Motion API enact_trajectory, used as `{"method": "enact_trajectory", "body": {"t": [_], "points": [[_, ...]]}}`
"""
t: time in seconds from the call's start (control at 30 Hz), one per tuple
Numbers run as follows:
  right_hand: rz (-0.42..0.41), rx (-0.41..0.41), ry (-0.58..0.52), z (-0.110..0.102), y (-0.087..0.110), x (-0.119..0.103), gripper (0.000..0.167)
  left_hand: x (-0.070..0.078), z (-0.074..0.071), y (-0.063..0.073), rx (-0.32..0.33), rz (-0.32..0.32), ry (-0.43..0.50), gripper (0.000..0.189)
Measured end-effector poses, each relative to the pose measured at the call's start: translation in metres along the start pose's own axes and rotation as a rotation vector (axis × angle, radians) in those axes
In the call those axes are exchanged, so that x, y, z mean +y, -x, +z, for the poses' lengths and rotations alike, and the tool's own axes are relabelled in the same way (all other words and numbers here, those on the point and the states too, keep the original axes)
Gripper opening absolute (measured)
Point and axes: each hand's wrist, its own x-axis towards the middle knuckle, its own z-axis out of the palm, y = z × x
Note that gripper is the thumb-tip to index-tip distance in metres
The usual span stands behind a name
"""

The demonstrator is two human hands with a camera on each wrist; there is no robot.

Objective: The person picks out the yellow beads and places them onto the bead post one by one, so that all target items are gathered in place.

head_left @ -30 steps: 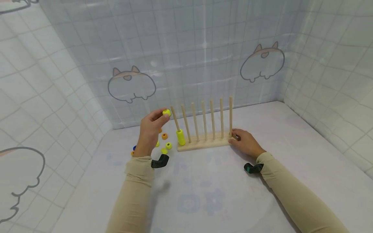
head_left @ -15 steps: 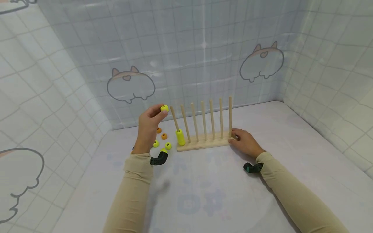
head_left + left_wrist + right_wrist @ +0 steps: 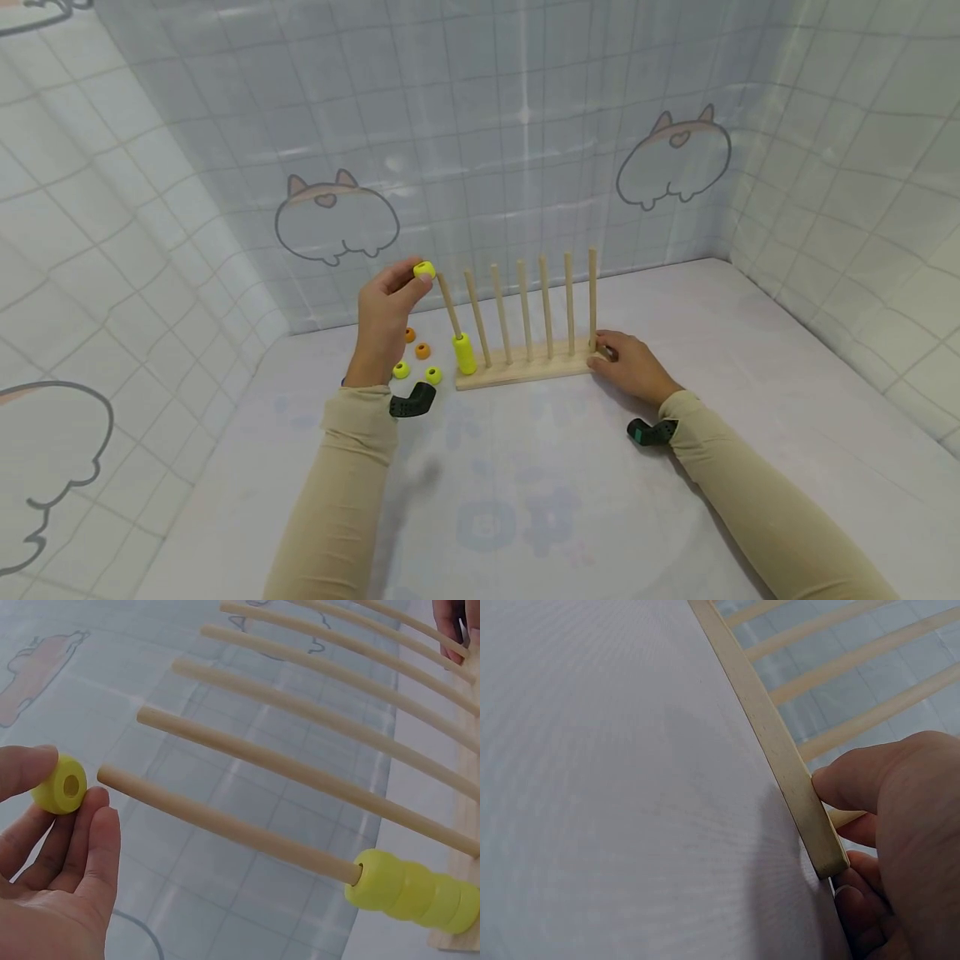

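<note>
My left hand (image 3: 384, 312) pinches a yellow bead (image 3: 63, 785) between thumb and fingers. The bead's hole faces the tip of the leftmost wooden peg (image 3: 225, 823), with a small gap between them in the left wrist view. Low on that same peg sits a stack of yellow beads (image 3: 465, 355). Seven-odd pegs aside, the rack has one long wooden base (image 3: 525, 368) carrying several upright pegs. At its right end my right hand (image 3: 633, 367) grips the base, thumb on the front edge and fingers behind, as the right wrist view (image 3: 907, 802) shows.
Left of the rack, loose beads lie on the table (image 3: 525, 500): two yellow beads (image 3: 433, 375) and two orange beads (image 3: 423, 351). Something blue peeks out beside the left wrist. A tiled-pattern sheet (image 3: 480, 150) rises behind the rack.
My left hand has risen slightly with the yellow bead, bringing it up level with the leftmost peg's tip. The right hand and the rack stay in place.
</note>
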Motion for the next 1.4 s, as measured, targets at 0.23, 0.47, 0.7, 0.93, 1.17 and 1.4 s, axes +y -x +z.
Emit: {"method": "enact_trajectory", "body": {"t": [0.23, 0.47, 0.7, 0.93, 1.17, 1.4], "points": [[0.008, -0.002, 0.002, 0.000, 0.000, -0.001, 0.048, 0.001, 0.003, -0.003, -0.006, 0.010, 0.014, 0.043], [0.004, -0.003, 0.002, -0.001, 0.000, 0.000, 0.048, 0.000, 0.006, -0.006, -0.005, 0.023, 0.027, 0.043], [0.005, -0.009, -0.001, 0.000, 0.000, 0.002, 0.047, 0.001, 0.009, -0.008, -0.006, 0.024, 0.033, 0.038], [-0.020, 0.000, -0.004, -0.003, 0.001, -0.003, 0.045, -0.002, 0.010, -0.010, -0.014, 0.036, 0.020, 0.038], [-0.021, 0.001, 0.003, -0.004, 0.002, -0.005, 0.046, -0.001, 0.014, -0.012, -0.023, 0.034, 0.022, 0.038], [-0.014, -0.002, 0.001, -0.004, 0.002, -0.006, 0.045, -0.001, 0.014, -0.011, -0.046, 0.037, 0.012, 0.040]]}}
